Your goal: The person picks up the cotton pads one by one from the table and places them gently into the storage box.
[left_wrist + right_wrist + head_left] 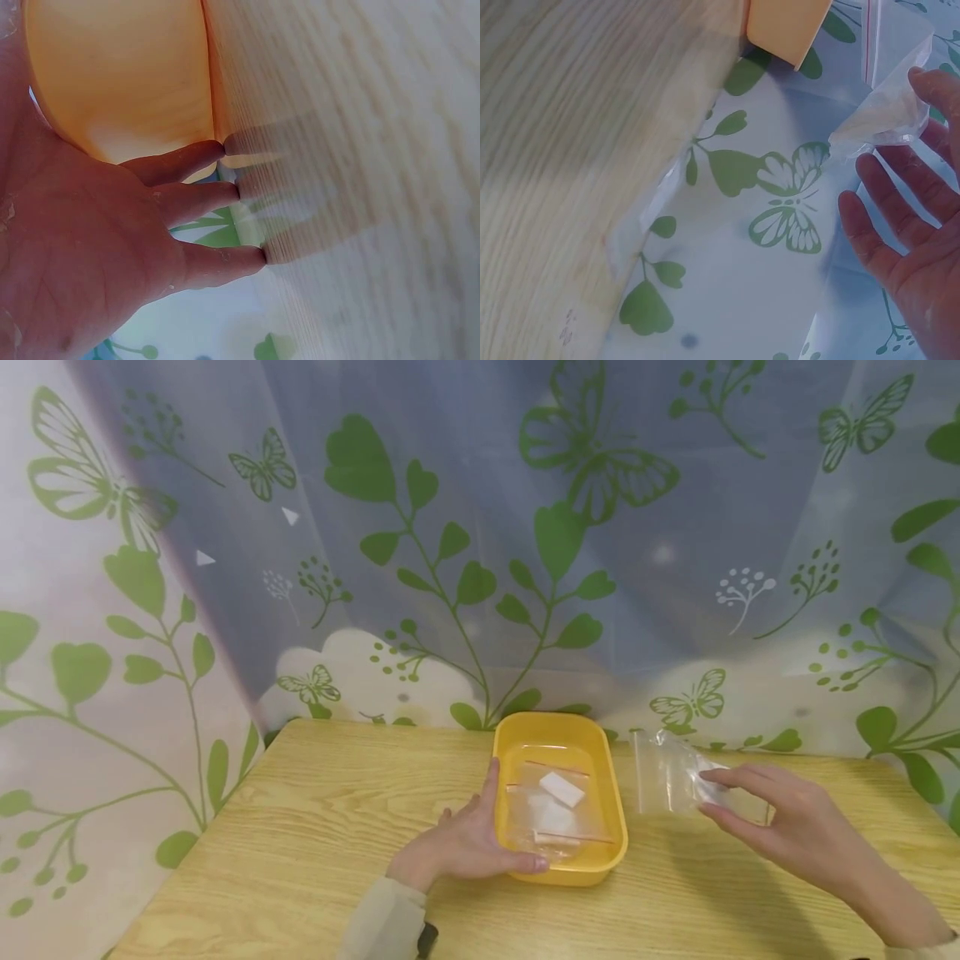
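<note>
A yellow plastic box (617, 827) stands on the table, with clear zip bags (525, 818) and a white rectangular piece (562, 789) in it. My left hand (465, 843) spreads around its near left corner, thumb on the near rim and index finger along the left side. In the left wrist view, the other fingers (202, 196) stretch out straight, tips touching the table. Right of the box, my right hand (787, 818) pinches a clear zip bag (663, 777) between thumb and fingers, above the tabletop. Something whitish is inside this bag (892, 112).
On the wood-grain table (300, 860), another clear bag (641, 225) lies near the back edge, below the right hand. A curtain (465, 527) with green leaves and butterflies hangs right behind the table.
</note>
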Tool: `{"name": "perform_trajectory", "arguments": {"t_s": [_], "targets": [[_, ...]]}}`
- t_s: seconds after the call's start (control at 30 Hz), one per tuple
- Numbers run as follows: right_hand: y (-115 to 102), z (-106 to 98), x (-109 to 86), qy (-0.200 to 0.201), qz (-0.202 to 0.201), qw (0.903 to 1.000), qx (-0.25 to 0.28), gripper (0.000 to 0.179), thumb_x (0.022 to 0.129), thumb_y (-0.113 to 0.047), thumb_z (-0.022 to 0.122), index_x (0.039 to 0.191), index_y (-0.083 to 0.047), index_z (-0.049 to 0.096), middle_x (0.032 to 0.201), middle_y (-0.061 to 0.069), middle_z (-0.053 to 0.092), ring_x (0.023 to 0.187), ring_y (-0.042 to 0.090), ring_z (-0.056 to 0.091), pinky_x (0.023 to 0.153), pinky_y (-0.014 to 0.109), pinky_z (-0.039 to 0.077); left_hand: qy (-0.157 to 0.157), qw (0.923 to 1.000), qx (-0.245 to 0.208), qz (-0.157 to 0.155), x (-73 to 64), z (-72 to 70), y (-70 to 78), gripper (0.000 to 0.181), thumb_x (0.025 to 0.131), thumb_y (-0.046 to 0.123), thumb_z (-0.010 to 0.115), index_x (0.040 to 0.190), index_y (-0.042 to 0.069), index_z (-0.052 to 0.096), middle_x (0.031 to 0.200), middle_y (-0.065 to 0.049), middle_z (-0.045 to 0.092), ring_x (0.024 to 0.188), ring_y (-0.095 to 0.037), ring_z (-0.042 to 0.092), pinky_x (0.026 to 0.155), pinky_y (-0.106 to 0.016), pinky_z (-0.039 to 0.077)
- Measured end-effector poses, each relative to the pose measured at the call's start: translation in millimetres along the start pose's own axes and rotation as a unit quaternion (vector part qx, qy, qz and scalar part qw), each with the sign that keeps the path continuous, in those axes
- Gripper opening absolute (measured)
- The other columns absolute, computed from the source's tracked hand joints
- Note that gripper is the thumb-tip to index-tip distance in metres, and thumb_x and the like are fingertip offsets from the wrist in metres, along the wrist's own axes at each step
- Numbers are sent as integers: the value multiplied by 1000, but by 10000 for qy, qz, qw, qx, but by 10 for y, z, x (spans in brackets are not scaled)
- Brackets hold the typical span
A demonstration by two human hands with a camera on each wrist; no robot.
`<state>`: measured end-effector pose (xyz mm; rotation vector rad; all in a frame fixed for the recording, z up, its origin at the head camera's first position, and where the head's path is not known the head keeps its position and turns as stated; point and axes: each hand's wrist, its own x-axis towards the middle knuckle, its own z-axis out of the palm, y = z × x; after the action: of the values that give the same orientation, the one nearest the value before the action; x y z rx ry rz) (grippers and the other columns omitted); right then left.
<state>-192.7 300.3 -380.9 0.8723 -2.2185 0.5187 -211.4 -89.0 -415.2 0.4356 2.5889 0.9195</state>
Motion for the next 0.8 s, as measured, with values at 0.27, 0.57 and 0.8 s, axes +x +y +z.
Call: {"name": "perform_trajectory", "arguments": {"t_s": [0.27,0.57,0.8], "targets": [[-72,62,116,72,19,10000,12,47,65,-13,93,109,-19,79,104,-4,78,104,-6,63,99,0,40,19,10000,-44,36,-1,2,-4,141,74,76,75,161,26,-24,168,-15,28,157,-39,24,125,-69,5],[-167,133,280,16,-33,9999,161,49,65,-8,92,112,-17,78,101,-5,77,93,5,67,90,5,47,30,10000,11,47,3,12,-13,141,74,76,74,161,26,-25,168,-15,28,157,-39,24,125,-70,6],[-196,217,421,91,-348,9987,371,38,76,-19,89,113,-13,78,103,-3,78,93,11,69,93,5,47,32,10000,45,20,0,12,-5,140,75,76,74,161,26,-25,168,-15,28,157,-39,24,125,-70,6]]}}
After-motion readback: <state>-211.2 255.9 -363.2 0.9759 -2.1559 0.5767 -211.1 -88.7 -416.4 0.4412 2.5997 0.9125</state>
